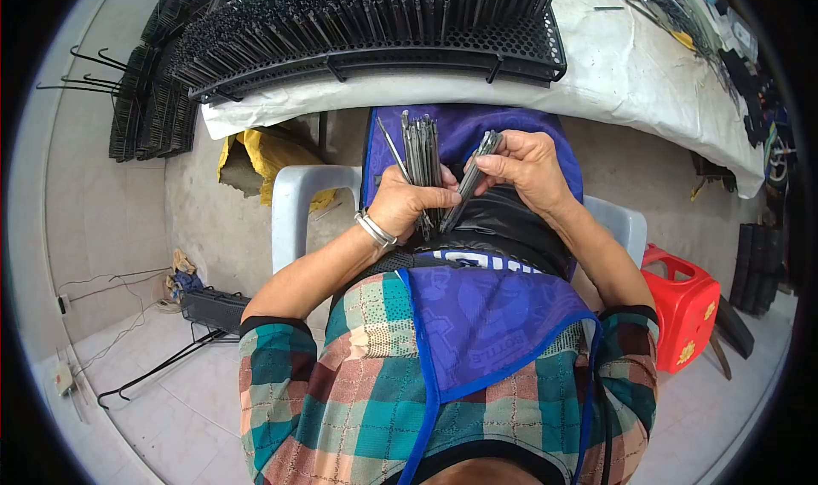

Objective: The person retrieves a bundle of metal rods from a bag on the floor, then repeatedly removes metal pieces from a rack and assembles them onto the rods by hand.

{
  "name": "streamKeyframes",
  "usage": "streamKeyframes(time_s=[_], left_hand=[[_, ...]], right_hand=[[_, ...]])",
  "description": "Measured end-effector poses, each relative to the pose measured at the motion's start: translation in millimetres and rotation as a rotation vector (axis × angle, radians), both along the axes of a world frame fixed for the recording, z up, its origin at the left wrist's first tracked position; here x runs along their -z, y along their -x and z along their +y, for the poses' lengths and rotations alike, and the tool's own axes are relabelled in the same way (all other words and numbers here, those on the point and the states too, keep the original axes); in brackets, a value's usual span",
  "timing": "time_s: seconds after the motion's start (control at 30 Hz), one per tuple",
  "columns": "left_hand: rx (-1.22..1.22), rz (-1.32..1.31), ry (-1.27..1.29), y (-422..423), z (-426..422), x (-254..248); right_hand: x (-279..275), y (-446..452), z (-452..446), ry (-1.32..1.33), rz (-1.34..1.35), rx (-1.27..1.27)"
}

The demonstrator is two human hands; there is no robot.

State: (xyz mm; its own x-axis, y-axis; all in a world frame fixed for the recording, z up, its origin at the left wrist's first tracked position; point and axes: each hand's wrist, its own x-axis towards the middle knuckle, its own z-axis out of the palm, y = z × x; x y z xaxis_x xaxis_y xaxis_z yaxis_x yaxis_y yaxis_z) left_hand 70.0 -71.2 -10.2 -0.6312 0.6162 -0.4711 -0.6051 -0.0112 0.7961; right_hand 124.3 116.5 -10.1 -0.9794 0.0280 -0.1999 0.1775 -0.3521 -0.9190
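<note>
My left hand (pixel 402 200), with a bangle at the wrist, is wrapped round a bundle of thin dark grey rods (pixel 421 149) that stand nearly upright above my lap. One rod leans apart on the bundle's left side. In my right hand (pixel 530 168), a smaller bundle of similar rods (pixel 470 182) is pinched near its upper end and slants down toward my left hand. Its lower part lies by my left thumb. What the rods are I cannot tell. A purple apron (pixel 494 327) covers my lap beneath both hands.
A black perforated rack (pixel 417 52) packed with upright black rods stands on the white-covered table (pixel 596 85) ahead. Loose strands (pixel 660 4) lie at the table's right. A red stool (pixel 686 310) is on my right. Black wire racks (pixel 149 110) hang at left; another rack (pixel 215 308) sits on the floor.
</note>
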Motion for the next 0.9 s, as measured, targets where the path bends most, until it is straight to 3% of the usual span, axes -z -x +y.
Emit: streamKeyframes(time_s=[0.37,0.53,0.7,0.83,0.9], left_hand=[[0.052,0.037,0.026,0.1,-1.4,1.3],[-0.039,-0.065,-0.031,-0.6,-1.5,6.1],[-0.142,-0.182,-0.002,4.2,-0.8,6.0],[-0.123,-0.209,-0.016,6.0,-1.7,11.4],[-0.118,-0.208,-0.007,5.9,-1.7,10.5]], right_hand=[[-3.8,0.9,1.2,0.051,-0.013,-0.067],[3.3,2.7,12.1,0.06,-0.058,-0.089],[-25.6,25.7,55.5,-0.032,0.082,0.214],[-43.8,61.9,102.5,0.22,0.215,0.297],[-25.2,87.5,112.7,-0.052,0.233,0.525]])
